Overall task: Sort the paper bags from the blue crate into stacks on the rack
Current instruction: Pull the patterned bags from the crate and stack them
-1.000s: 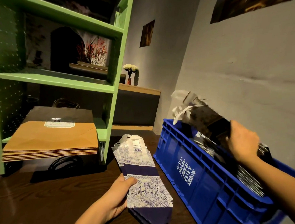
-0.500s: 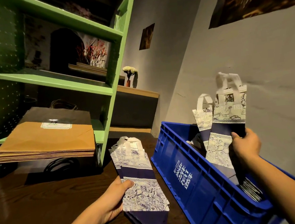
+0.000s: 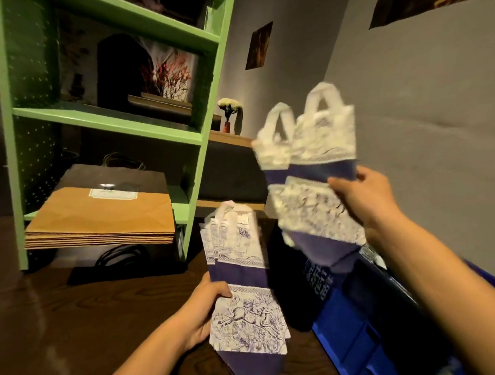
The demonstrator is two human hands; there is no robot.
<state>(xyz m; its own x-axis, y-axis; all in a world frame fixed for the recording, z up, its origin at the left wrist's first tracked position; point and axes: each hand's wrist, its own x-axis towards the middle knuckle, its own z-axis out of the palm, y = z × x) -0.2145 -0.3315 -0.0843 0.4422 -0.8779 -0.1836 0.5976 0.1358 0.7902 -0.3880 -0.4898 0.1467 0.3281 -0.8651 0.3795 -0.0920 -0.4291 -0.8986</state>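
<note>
While the pair of paper bags [image 3: 314, 188] at centre right of my feed is smeared by blur, I can make out its build. It is flat-folded paper with a white toile-style print, broken by plain navy bands. The bottoms fold to a point and soft white loop handles sit at the top.

The right hand [image 3: 366, 204] grips this pair at its right edge. The thumb is pressed across the front at the upper navy band, and the fingers are hidden behind the paper. The pair stands nearly upright, handles up, lifted above the left part of the blue crate [image 3: 349, 336]. That crate is ribbed moulded plastic filling the lower right, with white lettering too blurred for me to read.

At lower centre, the left hand [image 3: 204, 312] holds a thicker bundle of matching bags [image 3: 246, 305]. Here the print is sharp, with a leaping animal drawn in blue line. The thumb lies on the front face just below the bundle's navy band, and the fingers curl round its left edge and go underneath. The bundle's handles point toward the rack and its pointed end hangs low over the dark wood-grain table [image 3: 43, 321]. I cannot tell whether it touches.

Left of centre, a neat stack of kraft bags [image 3: 103, 219] lies flat on the lowest shelf of the green rack [image 3: 110, 121]. The bags are smooth tan paper and the top one carries a white label. The rack itself is painted metal with perforated side panels. A dark bag with cord handles [image 3: 115, 177] lies under the stack, jutting out behind it.
</note>
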